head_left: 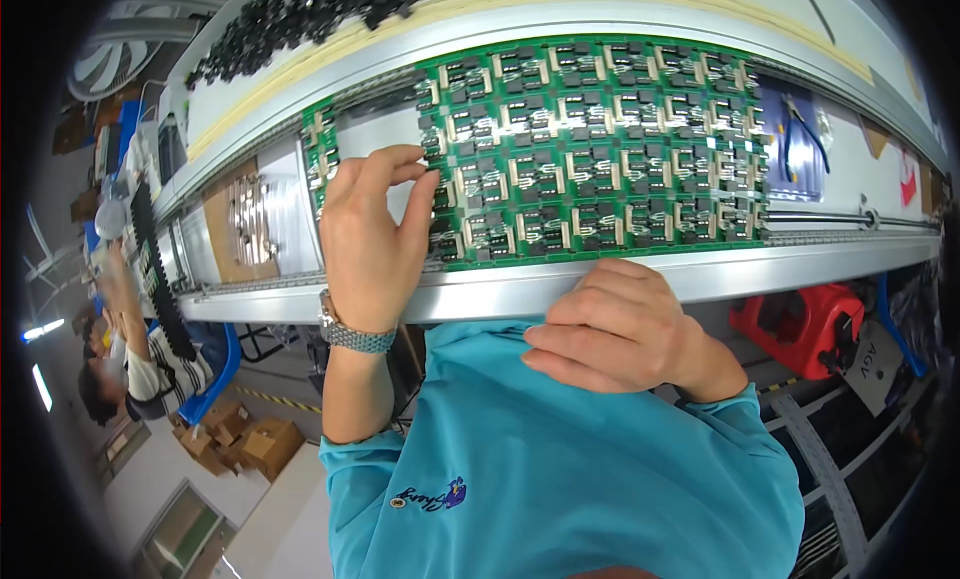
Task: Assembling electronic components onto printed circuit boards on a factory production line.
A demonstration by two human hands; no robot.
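A large green circuit board panel [600, 196] lies on the rail line in front of me, set with rows of black connectors and metal strips. My left hand [372, 234], with a metal watch on its wrist, is at the panel's left edge. Its thumb and forefinger tips come close together in a pinch there; anything small between them is hidden. My right hand [625, 329] is curled closed in front of my chest, just over the near metal rail [500, 296]. The inside of that hand is hidden, so what it holds cannot be seen.
A heap of black parts [300, 24] lies beyond the far rail. Another narrow green board [322, 149] sits left of the panel. Pliers [800, 134] rest on a blue packet at right. A red machine [800, 329] stands below right; a person [150, 369] is at far left.
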